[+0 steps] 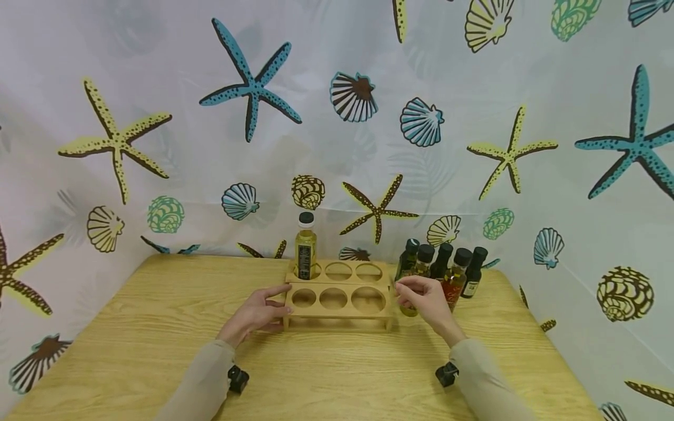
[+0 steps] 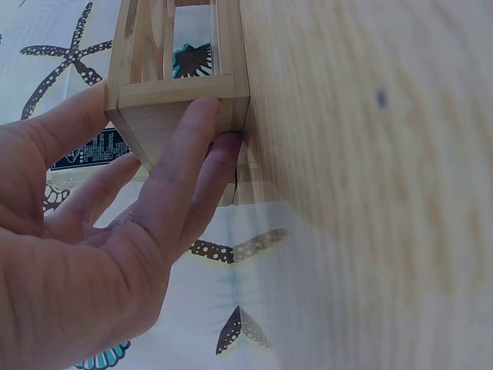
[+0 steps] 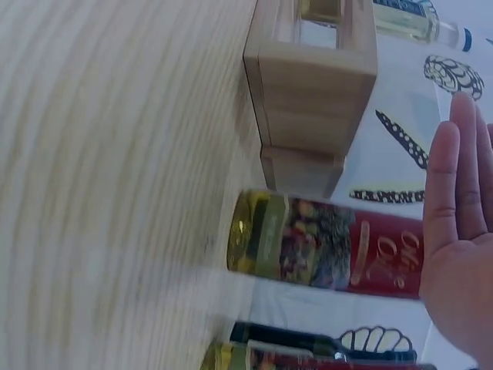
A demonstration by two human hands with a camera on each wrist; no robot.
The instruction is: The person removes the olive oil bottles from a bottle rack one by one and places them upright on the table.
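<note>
A light wooden two-tier rack (image 1: 337,318) with round holes stands on the table. My left hand (image 1: 258,313) is at its left end; in the left wrist view, extended fingers (image 2: 181,154) lie against the end panel and another digit touches the top corner. A clear bottle of yellow liquid (image 1: 306,251), dark-capped, stands upright in the back tier's left hole. Beside the rack's right end is my right hand (image 1: 426,298), fingers extended and holding nothing. It overlaps an olive oil bottle (image 3: 331,243) with a red label, which stands next to the rack.
Several dark-capped bottles cluster right of the rack, including a red-labelled one (image 1: 455,278) and a small dark one (image 1: 474,272). Behind the wooden table (image 1: 326,374) hangs a white curtain (image 1: 337,152) printed with starfish and shells.
</note>
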